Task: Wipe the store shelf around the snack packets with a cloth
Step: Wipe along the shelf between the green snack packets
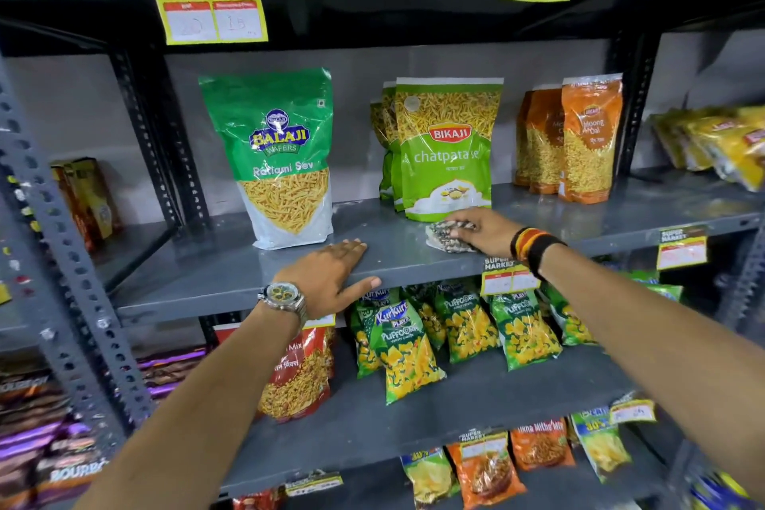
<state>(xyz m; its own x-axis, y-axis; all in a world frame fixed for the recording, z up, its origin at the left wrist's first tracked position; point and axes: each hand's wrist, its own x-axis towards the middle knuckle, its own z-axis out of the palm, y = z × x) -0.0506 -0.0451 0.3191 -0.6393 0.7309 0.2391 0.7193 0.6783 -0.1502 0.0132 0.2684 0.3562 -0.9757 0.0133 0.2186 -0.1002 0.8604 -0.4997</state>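
A grey metal shelf (232,261) holds upright snack packets: a green Balaji sev packet (281,161) on the left, light-green Bikaji packets (445,149) in the middle, orange Moong Dal packets (579,141) on the right. My right hand (480,230) presses a small patterned cloth (445,236) flat on the shelf just in front of the Bikaji packets. My left hand (331,275) lies flat on the shelf's front edge, fingers spread, below the Balaji packet, holding nothing.
Price tags (209,8) hang from the shelf above. The shelf below carries Kurkure Puffcorn bags (407,352) and a red mix packet (300,377). Perforated steel uprights (62,261) stand at the left. Yellow packets (720,141) lie at far right.
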